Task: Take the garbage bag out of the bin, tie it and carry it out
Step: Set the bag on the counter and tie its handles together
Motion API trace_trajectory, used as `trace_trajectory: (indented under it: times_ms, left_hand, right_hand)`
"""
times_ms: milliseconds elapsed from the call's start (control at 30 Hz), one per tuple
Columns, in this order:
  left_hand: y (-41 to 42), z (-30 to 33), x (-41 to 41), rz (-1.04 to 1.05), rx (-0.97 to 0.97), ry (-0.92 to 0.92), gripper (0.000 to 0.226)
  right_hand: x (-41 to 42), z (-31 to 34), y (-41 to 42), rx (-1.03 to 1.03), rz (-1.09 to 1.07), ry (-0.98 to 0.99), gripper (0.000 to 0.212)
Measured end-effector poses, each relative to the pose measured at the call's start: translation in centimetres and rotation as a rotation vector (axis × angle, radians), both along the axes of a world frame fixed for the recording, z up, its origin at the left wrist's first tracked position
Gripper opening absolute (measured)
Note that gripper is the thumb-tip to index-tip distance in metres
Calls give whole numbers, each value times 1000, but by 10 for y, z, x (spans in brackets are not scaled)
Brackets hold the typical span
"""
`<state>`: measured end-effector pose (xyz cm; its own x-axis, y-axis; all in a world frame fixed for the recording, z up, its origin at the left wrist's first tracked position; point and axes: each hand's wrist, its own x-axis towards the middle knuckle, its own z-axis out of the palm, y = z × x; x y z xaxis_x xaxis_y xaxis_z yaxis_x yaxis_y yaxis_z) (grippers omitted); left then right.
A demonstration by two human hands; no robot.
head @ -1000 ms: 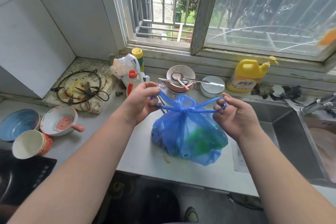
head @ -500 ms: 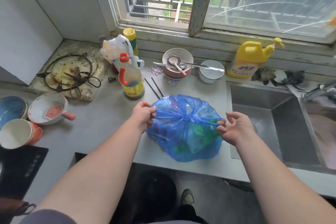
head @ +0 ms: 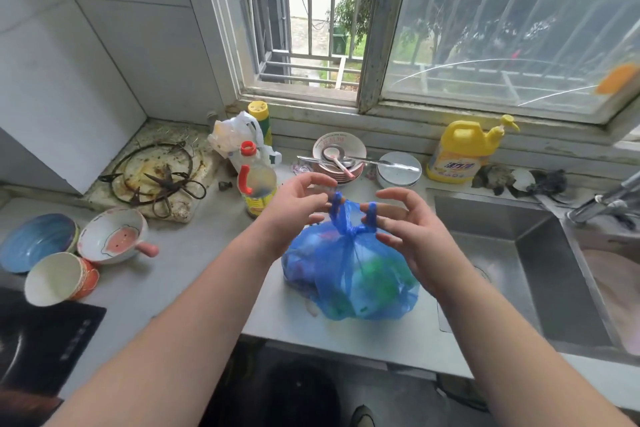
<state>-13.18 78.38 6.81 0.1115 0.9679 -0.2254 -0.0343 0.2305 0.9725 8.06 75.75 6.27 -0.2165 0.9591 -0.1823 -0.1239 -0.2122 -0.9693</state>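
A full blue garbage bag (head: 349,274) rests on the grey counter (head: 194,274) near its front edge, knotted at the top with two short handle ends sticking up. My left hand (head: 294,208) pinches the left handle end between thumb and fingers. My right hand (head: 408,222) has the right handle end looped around a finger, its other fingers spread. Both hands hover just above the knot. No bin can be made out.
An oil bottle (head: 256,184) stands just left of the bag. Stacked dishes (head: 339,159), a lid (head: 398,168) and a yellow detergent jug (head: 460,152) line the window wall. A steel sink (head: 512,263) lies right. Bowls (head: 110,236) and a burner ring (head: 156,177) sit left.
The handle ends were pulled wide apart sideways; now both hands have come together above the bag and the ends stand up short over a tightened knot.
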Motion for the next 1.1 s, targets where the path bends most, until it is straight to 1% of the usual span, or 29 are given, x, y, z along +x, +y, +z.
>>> trace_trajectory:
  times_ms: [67,133,233,333,467,533,667,733,833,900,933,1000,1100]
  left_hand:
    - [-9,8,10,-63,45,64,34]
    - [-18,10,18,-105,84,118,38]
    - [-26,8,24,-137,117,193,39]
    - [-31,1,28,-169,120,231,39]
    - [-37,-13,35,-127,143,261,43]
    - [-41,-22,39,-85,176,330,46]
    - [-49,-34,44,-30,243,496,38]
    - [-53,-36,43,-29,286,664,36]
    - [-58,-42,35,-87,355,1046,46]
    - [-66,-43,32,-125,284,1275,55]
    - [-71,-45,30,-138,229,1353,58]
    - [-84,-49,27,-140,149,1419,61]
    - [-108,-54,24,-96,121,1431,62]
  right_hand:
    - [-11,-4,-6,13,4,-33,44]
    - [-17,-10,-9,-35,-46,25,46]
    - [-18,-16,-11,-113,-139,94,47]
    - [-13,-22,-17,-124,-122,51,50]
    - [-5,-29,-22,-134,-61,53,53]
    - [-3,-30,-25,-120,-37,17,50]
    - [5,-28,-28,-39,-30,-53,40]
    - [12,-26,-25,38,-13,-178,34]
    - [21,-24,-18,216,69,-425,32]
    - [22,-22,-13,279,124,-516,31]
    - [22,-22,-11,286,153,-546,31]
    - [20,-21,-8,258,206,-537,29]
    - [8,-21,-15,209,248,-402,30]
